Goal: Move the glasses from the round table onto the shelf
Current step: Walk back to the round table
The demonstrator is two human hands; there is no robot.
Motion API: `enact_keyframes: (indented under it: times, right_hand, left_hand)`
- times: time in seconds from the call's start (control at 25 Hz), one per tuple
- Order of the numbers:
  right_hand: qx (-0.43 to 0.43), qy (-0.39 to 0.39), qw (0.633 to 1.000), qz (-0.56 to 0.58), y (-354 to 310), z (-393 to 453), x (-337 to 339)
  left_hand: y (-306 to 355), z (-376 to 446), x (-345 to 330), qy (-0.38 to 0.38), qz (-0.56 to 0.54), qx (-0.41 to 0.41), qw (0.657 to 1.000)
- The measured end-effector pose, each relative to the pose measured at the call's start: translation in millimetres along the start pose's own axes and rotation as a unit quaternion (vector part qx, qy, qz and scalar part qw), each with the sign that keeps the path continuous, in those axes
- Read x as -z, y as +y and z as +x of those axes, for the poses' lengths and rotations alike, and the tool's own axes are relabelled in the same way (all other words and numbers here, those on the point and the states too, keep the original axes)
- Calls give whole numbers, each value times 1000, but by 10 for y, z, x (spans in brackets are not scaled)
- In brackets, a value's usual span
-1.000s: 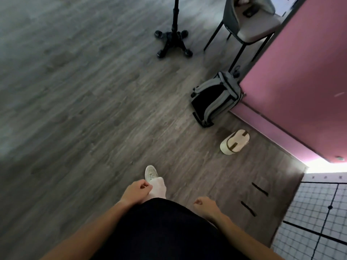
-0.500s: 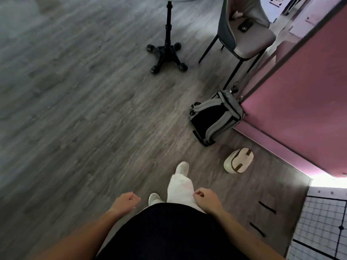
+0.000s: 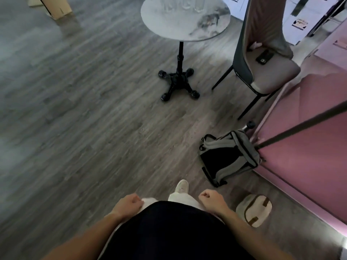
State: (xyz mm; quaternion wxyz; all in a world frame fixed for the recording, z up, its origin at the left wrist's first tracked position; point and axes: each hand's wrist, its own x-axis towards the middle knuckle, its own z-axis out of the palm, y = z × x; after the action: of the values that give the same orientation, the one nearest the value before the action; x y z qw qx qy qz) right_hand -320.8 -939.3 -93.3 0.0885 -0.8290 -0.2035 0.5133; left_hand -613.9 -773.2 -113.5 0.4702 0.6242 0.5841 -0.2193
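Both hands, left hand (image 3: 128, 204) and right hand (image 3: 213, 200), hang loosely curled and empty; blurred glasses (image 3: 183, 4) stand on the round table (image 3: 169, 25) ahead.

One round table (image 3: 185, 19) on a black pedestal; on it, blurred clear glasses (image 3: 183, 4), apparently four or five, count uncertain. One chair (image 3: 262, 59) bearing one dark phone (image 3: 265, 56). One grey backpack (image 3: 230, 156). One pale pouch (image 3: 253, 210). One cardboard box (image 3: 56, 5). Two hands: left hand (image 3: 128, 204), right hand (image 3: 213, 200). One shoe (image 3: 181, 185) visible.
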Motion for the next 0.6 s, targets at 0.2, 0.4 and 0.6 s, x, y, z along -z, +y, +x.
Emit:
enact_keyframes:
  times: [0.2, 0.4, 0.6]
  right_hand:
    - [-19, -13, 998, -59, -261, 516, 550]
    - [-47, -81, 991, -100, -767, 1076, 832]
    - [-68, -76, 993, -55, -1494, 1818, 1362]
  left_hand:
    - [850, 395, 510, 112, -63, 9, 992]
    - [1361, 992, 878, 29, -26, 4, 999]
    - [2192, 1898, 1821, 41, -67, -24, 997]
